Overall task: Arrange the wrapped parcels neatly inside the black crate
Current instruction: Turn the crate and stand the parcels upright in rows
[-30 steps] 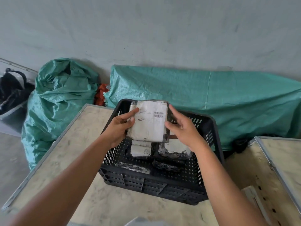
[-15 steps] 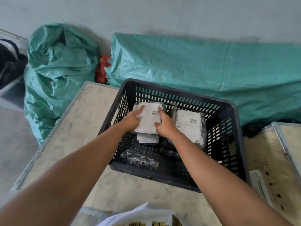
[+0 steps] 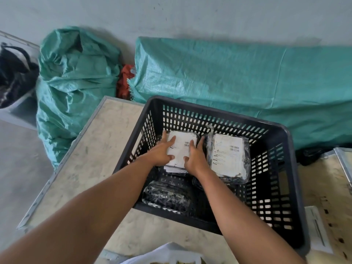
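Head camera looks down on my left hand [image 3: 160,154] and right hand [image 3: 195,159], both pressed flat on the flat film-wrapped parcel with the white barcode label [image 3: 181,147], fingers spread at its two sides, more steadying it than gripping. It sits on another labelled parcel, in the far left part of the black slotted plastic crate [image 3: 274,130]. I judge it light and slightly soft, the film slick, so holding it by the two long edges seems safest; a pinch on the loose wrap might slip or tear. Just beside my right hand lies a larger wrapped parcel with a white label [image 3: 228,157], resting on dark ones beneath. Near the front wall is a dark parcel in clear film [image 3: 166,197], label not visible. The crate's right part looks bare. It stands on a pale scuffed worktop [image 3: 95,159].
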Action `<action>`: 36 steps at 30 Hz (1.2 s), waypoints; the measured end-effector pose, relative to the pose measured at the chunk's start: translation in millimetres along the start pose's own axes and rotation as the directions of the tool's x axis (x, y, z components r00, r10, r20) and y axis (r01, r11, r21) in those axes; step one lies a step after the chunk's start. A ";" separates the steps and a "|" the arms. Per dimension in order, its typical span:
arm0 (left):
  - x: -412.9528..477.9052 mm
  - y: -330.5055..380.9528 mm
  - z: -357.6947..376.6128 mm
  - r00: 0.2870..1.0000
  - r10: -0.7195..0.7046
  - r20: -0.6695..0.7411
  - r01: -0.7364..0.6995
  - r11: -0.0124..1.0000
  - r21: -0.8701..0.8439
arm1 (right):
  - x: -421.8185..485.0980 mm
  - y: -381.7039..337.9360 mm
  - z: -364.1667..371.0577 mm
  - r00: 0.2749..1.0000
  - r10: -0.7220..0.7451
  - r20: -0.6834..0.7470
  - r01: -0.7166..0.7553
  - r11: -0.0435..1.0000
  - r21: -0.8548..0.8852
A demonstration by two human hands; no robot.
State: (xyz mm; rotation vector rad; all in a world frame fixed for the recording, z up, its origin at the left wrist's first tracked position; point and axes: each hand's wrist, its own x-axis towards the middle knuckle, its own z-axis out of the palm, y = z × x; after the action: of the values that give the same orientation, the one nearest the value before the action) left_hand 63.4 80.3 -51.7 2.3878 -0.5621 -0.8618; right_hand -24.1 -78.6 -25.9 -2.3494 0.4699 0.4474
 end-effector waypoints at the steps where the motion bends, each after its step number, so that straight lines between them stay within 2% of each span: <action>1: -0.9 0.4 -0.4 1.000 0.009 0.010 -0.009 0.999 0.038 | 0.9 1.1 0.1 1.000 -0.002 0.020 0.002 1.000 -0.020; 4: -2.4 0.9 -2.5 1.000 0.016 0.021 -0.018 0.995 0.096 | 3.6 1.9 -0.6 0.998 0.006 0.058 -0.004 0.999 -0.040; 13: -1.9 1.4 3.5 0.996 0.084 -0.036 -0.078 0.987 0.139 | 0.3 2.1 5.9 0.999 0.009 0.035 -0.008 1.000 -0.026; 19: -2.6 3.5 4.4 0.998 0.057 -0.030 -0.052 0.986 0.159 | 1.6 4.6 8.2 1.000 0.004 0.026 -0.004 0.999 -0.032; 25: -9.6 11.3 5.2 0.995 0.041 -0.093 -0.033 0.996 0.086 | -0.8 -11.4 -4.8 0.996 0.086 0.025 -0.085 0.996 -0.036; 28: -16.1 24.6 1.5 0.990 0.026 -0.136 -0.020 0.999 0.045 | -14.1 -22.9 -16.2 0.998 -0.023 -0.056 0.021 0.999 -0.045; 31: -28.3 49.1 -14.1 0.981 0.034 -0.192 -0.041 0.999 -0.034 | -34.5 -22.9 -33.6 0.979 -0.125 -0.162 0.132 0.991 0.029; 34: -49.1 63.3 -36.2 0.970 0.094 -0.223 -0.100 0.995 -0.017 | -55.7 -10.7 -54.6 0.949 -0.187 -0.253 0.222 0.968 0.117; 36: -66.2 62.2 -46.2 0.969 0.155 -0.194 -0.159 0.987 -0.005 | -71.0 1.4 -65.5 0.948 -0.196 -0.252 0.253 0.943 0.218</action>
State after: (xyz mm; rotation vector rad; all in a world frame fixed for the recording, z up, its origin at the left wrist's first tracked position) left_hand 35.4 83.8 46.2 2.3380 -0.6501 -0.5569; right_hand -74.6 -109.7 50.4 -2.1843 0.3320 0.0086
